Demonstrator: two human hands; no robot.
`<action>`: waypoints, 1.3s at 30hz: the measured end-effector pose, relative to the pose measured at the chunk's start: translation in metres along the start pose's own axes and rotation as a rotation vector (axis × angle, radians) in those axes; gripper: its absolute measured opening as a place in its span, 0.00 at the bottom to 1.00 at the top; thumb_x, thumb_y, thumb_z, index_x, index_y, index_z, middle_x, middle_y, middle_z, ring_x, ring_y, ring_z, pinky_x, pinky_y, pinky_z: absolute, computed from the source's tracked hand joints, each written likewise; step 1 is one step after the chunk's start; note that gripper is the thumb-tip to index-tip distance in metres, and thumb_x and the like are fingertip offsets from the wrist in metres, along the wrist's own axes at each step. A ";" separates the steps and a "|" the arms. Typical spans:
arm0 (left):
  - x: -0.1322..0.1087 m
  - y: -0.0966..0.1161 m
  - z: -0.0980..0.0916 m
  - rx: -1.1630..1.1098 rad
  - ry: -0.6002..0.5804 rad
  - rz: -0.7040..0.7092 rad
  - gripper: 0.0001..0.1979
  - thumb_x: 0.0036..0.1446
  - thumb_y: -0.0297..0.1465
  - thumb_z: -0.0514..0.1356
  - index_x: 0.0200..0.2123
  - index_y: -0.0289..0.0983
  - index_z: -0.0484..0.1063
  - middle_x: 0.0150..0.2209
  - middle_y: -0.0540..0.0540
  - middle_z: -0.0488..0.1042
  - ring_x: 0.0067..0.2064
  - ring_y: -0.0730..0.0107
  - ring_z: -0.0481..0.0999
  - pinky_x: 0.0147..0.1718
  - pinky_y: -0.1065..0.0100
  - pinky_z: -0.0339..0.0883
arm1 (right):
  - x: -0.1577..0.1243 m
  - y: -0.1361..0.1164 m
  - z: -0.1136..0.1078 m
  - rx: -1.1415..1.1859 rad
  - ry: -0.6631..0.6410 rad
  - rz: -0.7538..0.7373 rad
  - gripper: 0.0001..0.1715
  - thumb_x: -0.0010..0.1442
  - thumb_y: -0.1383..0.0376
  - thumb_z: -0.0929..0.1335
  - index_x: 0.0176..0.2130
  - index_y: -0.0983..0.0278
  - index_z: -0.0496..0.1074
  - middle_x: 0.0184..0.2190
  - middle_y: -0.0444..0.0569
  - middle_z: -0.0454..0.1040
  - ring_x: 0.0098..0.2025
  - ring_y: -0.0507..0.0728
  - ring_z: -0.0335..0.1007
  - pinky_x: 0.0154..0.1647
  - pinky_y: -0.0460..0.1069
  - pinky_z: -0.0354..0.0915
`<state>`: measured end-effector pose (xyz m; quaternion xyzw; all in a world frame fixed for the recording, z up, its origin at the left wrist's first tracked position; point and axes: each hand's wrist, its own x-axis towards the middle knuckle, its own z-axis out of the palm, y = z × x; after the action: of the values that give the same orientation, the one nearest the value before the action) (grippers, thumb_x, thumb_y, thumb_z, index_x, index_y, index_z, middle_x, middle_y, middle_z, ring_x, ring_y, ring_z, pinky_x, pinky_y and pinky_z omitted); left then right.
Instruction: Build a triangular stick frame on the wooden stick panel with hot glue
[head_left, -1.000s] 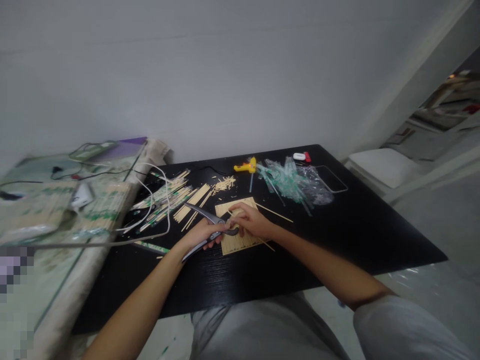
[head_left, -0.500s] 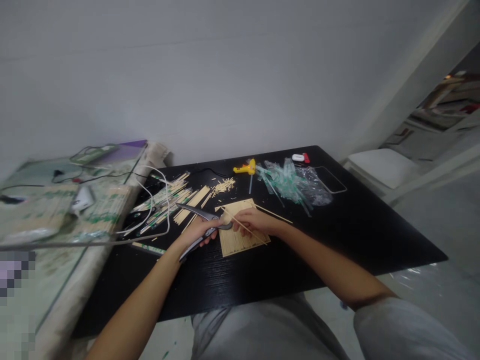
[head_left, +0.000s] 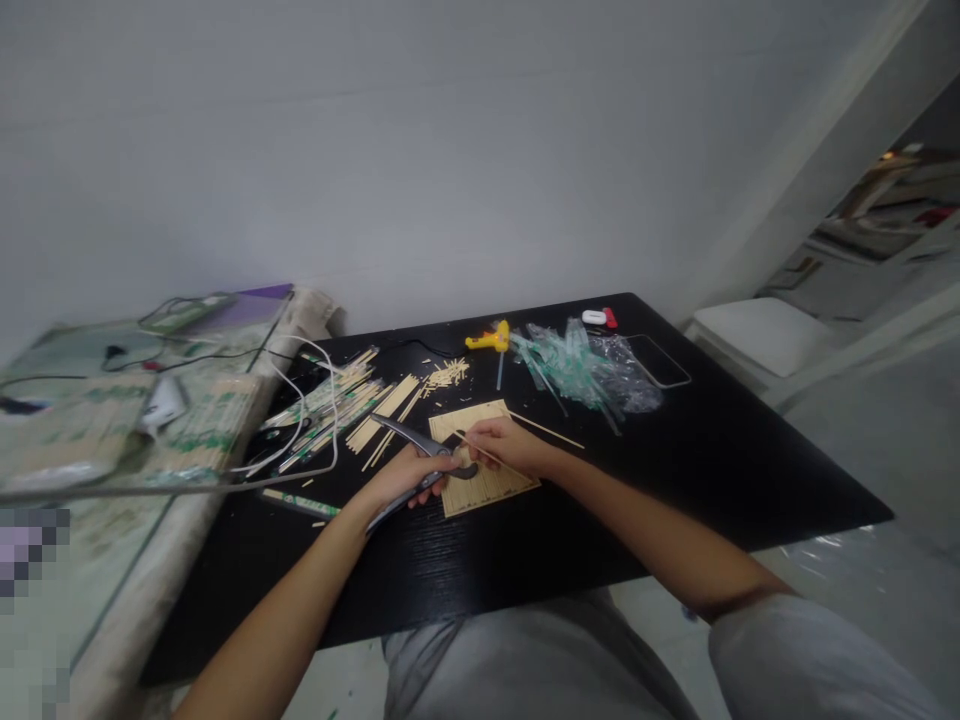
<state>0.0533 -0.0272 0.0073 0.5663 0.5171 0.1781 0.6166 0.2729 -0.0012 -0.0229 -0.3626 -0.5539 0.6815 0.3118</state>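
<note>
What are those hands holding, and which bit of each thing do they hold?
The left hand grips a grey cutter around its middle. The right hand pinches a thin stick; exactly where along it, I can't tell.

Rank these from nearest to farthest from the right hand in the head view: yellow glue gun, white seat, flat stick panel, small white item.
From the right hand:
1. flat stick panel, directly beneath it
2. yellow glue gun, beyond it on the table
3. small white item, toward the table's far right
4. white seat, off the table, right
</note>
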 end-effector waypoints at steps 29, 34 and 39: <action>0.003 -0.006 -0.012 -0.074 0.119 0.009 0.25 0.52 0.50 0.67 0.18 0.35 0.70 0.15 0.51 0.66 0.12 0.80 0.59 0.10 0.76 0.48 | 0.001 0.001 -0.005 -0.039 0.052 0.025 0.18 0.56 0.54 0.74 0.34 0.67 0.79 0.20 0.40 0.68 0.18 0.46 0.56 0.17 0.43 0.50; 0.003 -0.005 -0.008 -0.073 0.107 -0.017 0.26 0.51 0.50 0.67 0.17 0.35 0.69 0.13 0.52 0.64 0.12 0.80 0.57 0.10 0.76 0.48 | 0.002 0.002 -0.004 -0.052 0.065 0.052 0.18 0.56 0.54 0.75 0.34 0.68 0.79 0.19 0.39 0.67 0.18 0.46 0.55 0.17 0.43 0.49; 0.001 -0.002 -0.006 -0.064 0.111 -0.021 0.26 0.51 0.51 0.66 0.17 0.35 0.69 0.12 0.52 0.63 0.12 0.80 0.57 0.10 0.75 0.49 | 0.002 0.002 -0.003 -0.033 0.052 0.040 0.19 0.55 0.54 0.75 0.34 0.69 0.80 0.19 0.39 0.67 0.18 0.45 0.53 0.17 0.43 0.47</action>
<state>0.0479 -0.0240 0.0063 0.5301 0.5502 0.2193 0.6068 0.2747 0.0015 -0.0254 -0.3963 -0.5496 0.6686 0.3064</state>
